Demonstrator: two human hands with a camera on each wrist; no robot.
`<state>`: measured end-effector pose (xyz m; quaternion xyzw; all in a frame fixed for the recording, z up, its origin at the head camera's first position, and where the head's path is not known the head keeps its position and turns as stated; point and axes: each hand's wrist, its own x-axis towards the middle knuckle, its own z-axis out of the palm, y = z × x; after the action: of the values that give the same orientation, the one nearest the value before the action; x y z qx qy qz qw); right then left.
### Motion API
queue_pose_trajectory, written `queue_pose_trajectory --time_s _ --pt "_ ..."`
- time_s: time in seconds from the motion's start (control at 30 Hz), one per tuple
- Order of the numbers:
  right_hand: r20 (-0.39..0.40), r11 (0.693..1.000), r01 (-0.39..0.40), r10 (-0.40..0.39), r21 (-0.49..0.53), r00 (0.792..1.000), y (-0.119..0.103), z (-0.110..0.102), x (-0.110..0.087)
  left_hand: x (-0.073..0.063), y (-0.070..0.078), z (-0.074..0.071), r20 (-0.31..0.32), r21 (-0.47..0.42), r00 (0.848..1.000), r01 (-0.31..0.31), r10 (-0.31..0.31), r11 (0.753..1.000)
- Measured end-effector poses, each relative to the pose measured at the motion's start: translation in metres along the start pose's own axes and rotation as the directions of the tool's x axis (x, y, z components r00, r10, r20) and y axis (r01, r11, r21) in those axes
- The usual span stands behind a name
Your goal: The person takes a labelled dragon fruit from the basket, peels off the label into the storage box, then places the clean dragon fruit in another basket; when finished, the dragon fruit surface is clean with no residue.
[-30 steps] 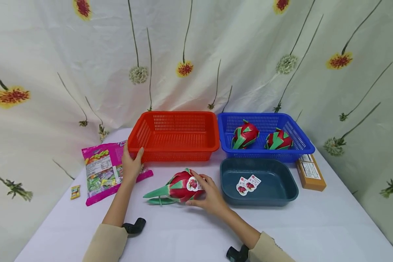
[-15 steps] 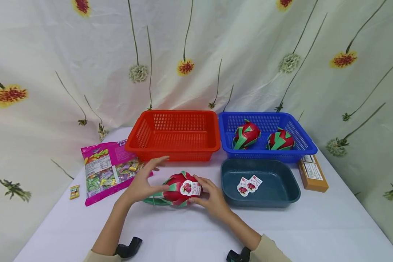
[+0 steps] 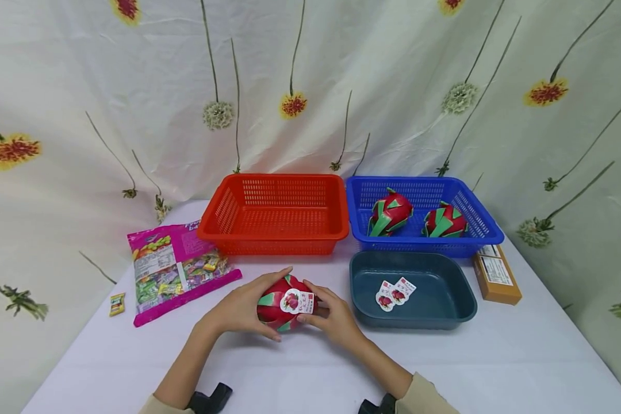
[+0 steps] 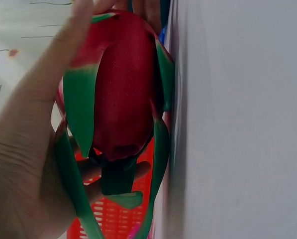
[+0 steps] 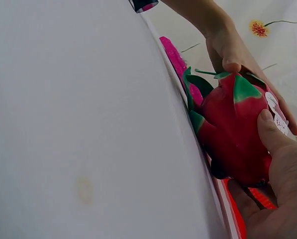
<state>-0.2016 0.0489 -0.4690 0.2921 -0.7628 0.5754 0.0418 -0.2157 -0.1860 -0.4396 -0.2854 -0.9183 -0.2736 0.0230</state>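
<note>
A red dragon fruit (image 3: 270,314) with green-tipped scales lies on its side on the white table. A white sticker (image 3: 303,301) with a fruit picture faces up on it. My left hand (image 3: 240,309) holds its leafy end, with the thumb on the near side and the fingers over the far side. Its long green leaves, covered in the head view, show in the left wrist view as green strips (image 4: 78,179). My right hand (image 3: 337,322) grips the other end between thumb and fingers. In the right wrist view both hands touch the dragon fruit (image 5: 233,129).
Behind stand a bare red basket (image 3: 279,224) and a blue basket (image 3: 424,183) with two dragon fruits (image 3: 391,213). A dark tray (image 3: 442,299) with stickers (image 3: 395,293) is at right, near a brown box (image 3: 497,276). Left lie a candy bag (image 3: 157,276) and a small wrapped candy (image 3: 117,304).
My left hand has come from the red basket's corner down to the dragon fruit's leafy end. The fruit has turned so its sticker faces up more; my right hand has kept hold of it.
</note>
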Motion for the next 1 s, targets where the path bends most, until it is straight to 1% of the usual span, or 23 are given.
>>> queue_pose_trajectory --time_s 0.1,0.17,0.23,0.3,0.33,0.4,0.47,0.53,0.6,0.63,0.73,0.8,0.83,0.93,1.0 --pt "-0.012 0.999 0.010 -0.010 -0.038 1.000 -0.003 0.002 0.000 -0.002 -0.001 0.002 -0.026 0.040 1.000 0.010 -0.009 0.999" --pt "-0.032 0.996 -0.015 0.012 -0.090 0.999 0.001 0.004 0.000 -0.003 -0.003 0.004 -0.054 0.061 0.998 0.013 -0.010 0.998" --pt "-0.066 0.988 -0.025 0.015 -0.150 0.998 0.005 0.005 -0.001 -0.004 -0.005 0.006 -0.086 0.072 0.996 0.008 -0.001 0.997" --pt "-0.114 0.977 -0.010 -0.014 -0.213 0.993 0.007 0.006 -0.001 -0.004 -0.008 0.008 -0.118 0.083 0.993 -0.001 0.011 0.997" --pt "-0.141 0.973 0.007 -0.041 -0.232 0.989 0.006 0.007 -0.002 -0.005 -0.009 0.008 -0.133 0.090 0.991 -0.009 0.021 0.996" --pt "-0.195 0.966 0.050 -0.101 -0.252 0.976 0.004 0.008 -0.002 -0.005 -0.011 0.009 -0.166 0.099 0.985 -0.030 0.046 0.995" --pt "-0.244 0.963 0.090 -0.154 -0.254 0.957 -0.002 0.009 -0.002 -0.007 -0.012 0.007 -0.205 0.101 0.976 -0.058 0.078 0.993" --pt "-0.295 0.968 0.107 -0.172 -0.226 0.940 -0.008 0.009 -0.002 -0.008 -0.012 0.006 -0.242 0.096 0.963 -0.096 0.117 0.991" --pt "-0.341 0.981 0.098 -0.151 -0.168 0.928 -0.013 0.008 -0.003 -0.008 -0.011 0.004 -0.268 0.080 0.950 -0.140 0.157 0.987" --pt "-0.356 0.988 0.091 -0.131 -0.127 0.925 -0.016 0.008 -0.003 -0.008 -0.010 0.004 -0.279 0.069 0.944 -0.165 0.178 0.984" --pt "-0.372 0.998 0.056 -0.043 0.024 0.927 -0.026 0.005 -0.003 -0.008 -0.006 0.003 -0.299 0.054 0.927 -0.222 0.227 0.974" --pt "-0.360 0.993 0.032 0.010 0.111 0.933 -0.034 0.003 -0.003 -0.007 -0.004 0.003 -0.310 0.054 0.916 -0.249 0.254 0.967" --pt "-0.351 0.990 0.028 0.024 0.141 0.936 -0.038 0.002 -0.003 -0.007 -0.003 0.003 -0.313 0.058 0.913 -0.256 0.261 0.965" --pt "-0.351 0.983 0.042 0.024 0.178 0.936 -0.045 0.000 -0.003 -0.007 0.000 0.004 -0.319 0.070 0.907 -0.266 0.274 0.961" --pt "-0.367 0.980 0.060 0.015 0.191 0.930 -0.042 0.001 -0.003 -0.007 0.002 0.004 -0.322 0.073 0.906 -0.266 0.275 0.961"
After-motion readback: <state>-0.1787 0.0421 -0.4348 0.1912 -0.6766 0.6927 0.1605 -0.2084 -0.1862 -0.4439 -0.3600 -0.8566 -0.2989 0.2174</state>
